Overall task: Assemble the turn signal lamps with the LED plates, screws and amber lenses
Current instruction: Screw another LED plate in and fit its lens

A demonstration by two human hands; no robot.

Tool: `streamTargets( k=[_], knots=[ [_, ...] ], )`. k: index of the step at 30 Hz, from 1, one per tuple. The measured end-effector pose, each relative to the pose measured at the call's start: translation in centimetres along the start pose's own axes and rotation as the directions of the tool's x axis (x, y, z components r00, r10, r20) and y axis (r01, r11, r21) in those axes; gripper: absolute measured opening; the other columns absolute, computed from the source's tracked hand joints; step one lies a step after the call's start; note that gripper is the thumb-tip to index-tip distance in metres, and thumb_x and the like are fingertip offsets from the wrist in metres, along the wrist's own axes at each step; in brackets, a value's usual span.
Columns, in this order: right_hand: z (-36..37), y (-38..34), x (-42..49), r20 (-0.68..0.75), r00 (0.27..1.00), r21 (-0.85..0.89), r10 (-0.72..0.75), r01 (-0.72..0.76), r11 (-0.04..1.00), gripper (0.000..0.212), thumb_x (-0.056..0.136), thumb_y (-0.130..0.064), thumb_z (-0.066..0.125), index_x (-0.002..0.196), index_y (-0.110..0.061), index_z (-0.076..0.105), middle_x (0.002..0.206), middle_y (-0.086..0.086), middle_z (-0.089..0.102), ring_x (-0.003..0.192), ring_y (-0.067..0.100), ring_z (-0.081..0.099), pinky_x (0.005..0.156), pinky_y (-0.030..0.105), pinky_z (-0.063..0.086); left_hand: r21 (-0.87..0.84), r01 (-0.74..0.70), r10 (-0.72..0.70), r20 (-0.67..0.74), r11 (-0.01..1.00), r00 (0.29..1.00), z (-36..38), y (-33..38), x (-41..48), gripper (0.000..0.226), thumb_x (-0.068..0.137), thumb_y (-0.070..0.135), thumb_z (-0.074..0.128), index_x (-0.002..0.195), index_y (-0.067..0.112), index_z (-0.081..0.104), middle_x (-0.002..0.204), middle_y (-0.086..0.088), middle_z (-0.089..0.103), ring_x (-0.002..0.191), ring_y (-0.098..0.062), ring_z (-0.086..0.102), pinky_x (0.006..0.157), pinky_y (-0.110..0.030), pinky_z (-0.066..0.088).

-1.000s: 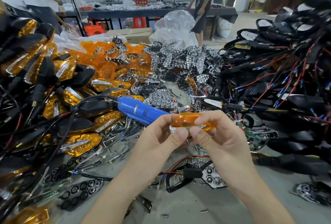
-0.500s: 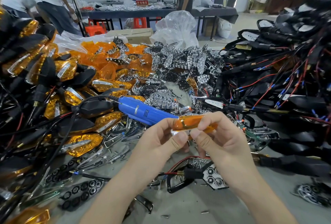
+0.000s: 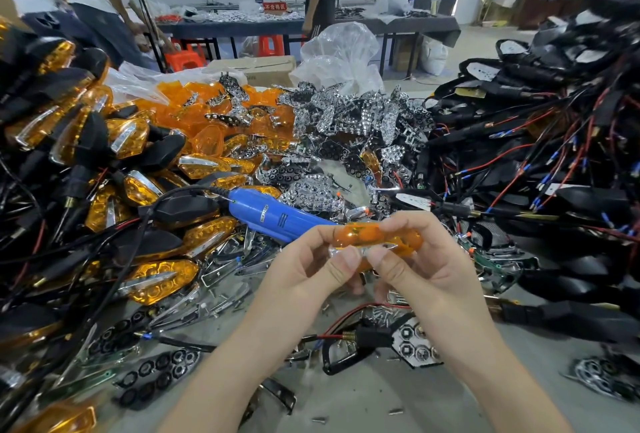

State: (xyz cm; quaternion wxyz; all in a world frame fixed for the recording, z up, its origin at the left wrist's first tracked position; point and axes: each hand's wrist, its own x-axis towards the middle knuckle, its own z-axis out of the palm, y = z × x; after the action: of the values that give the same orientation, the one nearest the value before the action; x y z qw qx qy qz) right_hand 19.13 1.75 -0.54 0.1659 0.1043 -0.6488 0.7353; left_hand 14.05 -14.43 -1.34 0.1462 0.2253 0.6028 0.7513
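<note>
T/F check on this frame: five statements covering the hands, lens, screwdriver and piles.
1. The left hand and right hand both hold one amber lens. True.
2. The blue screwdriver is gripped in the right hand. False: it lies on the parts beyond the hands, in neither hand.
3. Finished amber lamps are heaped on the left. True.
4. The wired black housings are heaped on the left too. False: they are on the right.
5. Loose screws lie on the table below the hands. True.
</note>
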Motion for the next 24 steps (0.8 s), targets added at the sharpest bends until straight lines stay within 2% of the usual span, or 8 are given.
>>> streamTargets(
  k=[3,7,10,12,14,17,20,24],
  knots=[
    [0.0,-0.1,0.1,0.000,0.999,0.094,0.051,-0.051,0.994,0.042,0.075,-0.045,0.088,0.108,-0.030,0.069,0.097,0.010,0.074,0.067,0.025,0.070,0.060,0.027,0.057,-0.117,0.003,-0.002,0.007,0.993,1.000,-0.1,0.0,0.0,0.039,0.085,0.035,0.073,0.114,0.009,0.069,0.094,-0.016,0.066,0.076,-0.022,0.061,0.076,-0.031,0.055],
    [-0.3,0.1,0.2,-0.013,0.996,0.110,0.086,-0.084,0.990,0.045,0.072,-0.051,0.088,0.109,-0.033,0.070,0.099,0.007,0.075,0.072,0.023,0.072,0.066,0.027,0.058,-0.141,-0.001,0.001,0.001,0.990,1.000,0.1,0.3,-0.2,0.035,0.088,0.034,0.072,0.115,0.013,0.070,0.097,-0.016,0.069,0.077,-0.020,0.064,0.074,-0.027,0.055],
    [-0.4,0.2,0.5,-0.059,0.994,0.092,0.097,-0.091,0.992,0.035,0.074,-0.042,0.085,0.106,-0.034,0.072,0.094,0.004,0.075,0.073,0.019,0.071,0.067,0.027,0.059,0.171,-0.105,0.120,-0.081,0.980,0.989,0.5,0.2,-0.3,0.030,0.090,0.040,0.067,0.119,0.032,0.065,0.109,0.003,0.072,0.090,-0.010,0.070,0.077,-0.021,0.055],
    [-0.6,0.3,0.6,-0.077,0.992,0.067,0.104,-0.099,0.993,0.031,0.075,-0.039,0.081,0.104,-0.035,0.072,0.090,0.002,0.074,0.071,0.018,0.069,0.065,0.026,0.058,0.484,-0.186,0.267,-0.105,0.855,0.958,0.8,0.0,-0.5,0.025,0.092,0.042,0.064,0.117,0.042,0.058,0.116,0.017,0.066,0.103,-0.006,0.067,0.081,-0.023,0.053],
    [-0.7,0.3,0.7,-0.071,0.992,0.049,0.102,-0.099,0.994,0.029,0.075,-0.039,0.080,0.103,-0.034,0.072,0.088,0.000,0.073,0.069,0.017,0.068,0.063,0.027,0.058,0.657,-0.272,0.392,-0.038,0.703,0.919,1.0,-0.2,-0.6,0.021,0.093,0.039,0.064,0.112,0.043,0.055,0.124,0.021,0.059,0.112,-0.008,0.062,0.084,-0.024,0.050],
    [-0.8,0.2,0.7,-0.066,0.993,0.051,0.100,-0.097,0.994,0.028,0.077,-0.038,0.081,0.102,-0.031,0.072,0.087,-0.002,0.072,0.071,0.014,0.070,0.058,0.025,0.057,0.737,-0.365,0.458,0.085,0.568,0.885,1.0,-0.2,-0.7,0.029,0.089,0.042,0.067,0.114,0.037,0.054,0.133,0.022,0.053,0.119,-0.006,0.058,0.094,-0.015,0.043],
    [-0.9,0.2,0.8,-0.082,0.992,0.041,0.100,-0.097,0.994,0.026,0.077,-0.040,0.081,0.101,-0.032,0.072,0.086,-0.003,0.072,0.070,0.015,0.070,0.055,0.024,0.056,0.764,-0.337,0.418,0.098,0.550,0.903,1.0,0.0,-0.8,0.039,0.084,0.049,0.068,0.118,0.041,0.051,0.138,0.025,0.050,0.123,-0.001,0.053,0.097,-0.011,0.039],
    [-0.9,0.7,0.9,-0.059,0.992,0.012,0.113,-0.112,0.994,0.023,0.081,-0.038,0.078,0.103,-0.033,0.072,0.089,-0.002,0.074,0.077,0.012,0.071,0.062,0.021,0.056,0.742,-0.260,0.368,0.019,0.619,0.930,1.1,-0.1,-0.9,0.036,0.081,0.051,0.068,0.111,0.047,0.050,0.136,0.031,0.052,0.123,0.004,0.053,0.096,-0.008,0.037]
  ],
)
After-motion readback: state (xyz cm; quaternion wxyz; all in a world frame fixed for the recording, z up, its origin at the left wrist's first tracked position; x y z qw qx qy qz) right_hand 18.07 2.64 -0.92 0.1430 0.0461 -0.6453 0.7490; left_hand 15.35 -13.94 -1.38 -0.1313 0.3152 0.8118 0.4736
